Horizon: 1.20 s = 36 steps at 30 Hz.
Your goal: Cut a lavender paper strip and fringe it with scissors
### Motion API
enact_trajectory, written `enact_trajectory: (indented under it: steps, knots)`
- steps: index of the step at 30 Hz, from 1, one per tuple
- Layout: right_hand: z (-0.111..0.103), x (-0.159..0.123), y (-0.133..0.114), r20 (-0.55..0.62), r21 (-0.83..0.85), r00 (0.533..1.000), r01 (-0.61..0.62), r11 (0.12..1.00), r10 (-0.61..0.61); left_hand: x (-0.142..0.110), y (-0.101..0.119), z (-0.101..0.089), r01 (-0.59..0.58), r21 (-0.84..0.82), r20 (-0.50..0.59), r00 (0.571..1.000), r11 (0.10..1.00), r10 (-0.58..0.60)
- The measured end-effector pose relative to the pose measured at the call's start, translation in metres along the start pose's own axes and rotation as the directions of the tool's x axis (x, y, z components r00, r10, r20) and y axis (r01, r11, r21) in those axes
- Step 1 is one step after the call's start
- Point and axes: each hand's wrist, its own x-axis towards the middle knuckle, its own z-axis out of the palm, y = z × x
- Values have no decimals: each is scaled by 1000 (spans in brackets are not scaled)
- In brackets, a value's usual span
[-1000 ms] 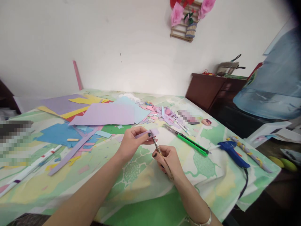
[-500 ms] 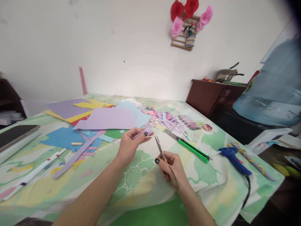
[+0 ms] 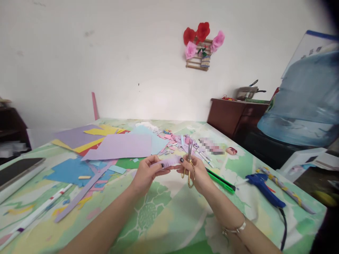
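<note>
A short strip of light purple paper [image 3: 171, 162], with fine cuts along one edge, stretches between both hands above the table. My left hand [image 3: 147, 173] is closed on its left end, thumb on top. With thumb and fingers my right hand [image 3: 200, 173] pinches the other end, and it also keeps hold of a pair of gold-handled scissors [image 3: 190, 152]. The scissors' blades point up and away from me, and their handle loops hang below the fingers. A green utility knife [image 3: 221, 180] lies just right of my right hand, partly hidden by it.
Purple sheets [image 3: 124, 146], a blue sheet [image 3: 66, 171] and a heap of paper scraps [image 3: 182, 141] cover the table [image 3: 148, 211]. A blue glue gun [image 3: 265, 190] with a cord lies right, beside a wrapped stick [image 3: 287, 190]. A phone [image 3: 19, 171] rests at the left.
The scissors have come off the strip and turned upright in my right hand. That hand has moved up to the strip and now grips its right end. The view has tilted upward.
</note>
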Motion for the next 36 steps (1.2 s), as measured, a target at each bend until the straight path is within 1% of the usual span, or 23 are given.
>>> enact_trajectory:
  steps: [3, 6, 9, 12, 17, 22, 26, 31, 36]
  knots:
    - [4, 18, -4, 13, 21, 1000, -2, 1000, 1, 10, 5, -2, 14, 137, 18, 1000, 990, -17]
    - [6, 33, -5, -17, -8, 999, 31, 999, -31, 21, 10, -6, 18, 209, 25, 999, 978, -24]
    - [3, 45, 0, -51, -31, 998, 42, 999, -43, 32, 9, -12, 24, 213, 10, 1000, 977, -27]
    - [-4, 51, 9, -112, -47, 992, 57, 997, -62, 38, 2, -20, 46, 171, -41, 998, 984, -39]
    - [-13, 52, 20, -151, -86, 986, 59, 995, -72, 36, -9, -27, 80, 160, -71, 995, 984, -69]
    - [-18, 50, 19, -179, -126, 980, 70, 990, -92, 34, -13, -34, 78, 184, -111, 992, 980, -58]
    - [-20, 50, 19, -179, -140, 979, 75, 987, -100, 36, -16, -38, 73, 214, -143, 989, 974, -43]
    - [-22, 51, 20, -160, -146, 984, 55, 988, -79, 38, -18, -40, 48, 207, -165, 986, 977, -14]
    - [-18, 44, 16, -64, -174, 998, -19, 985, 8, 40, -19, -39, 31, 155, -182, 983, 987, -2]
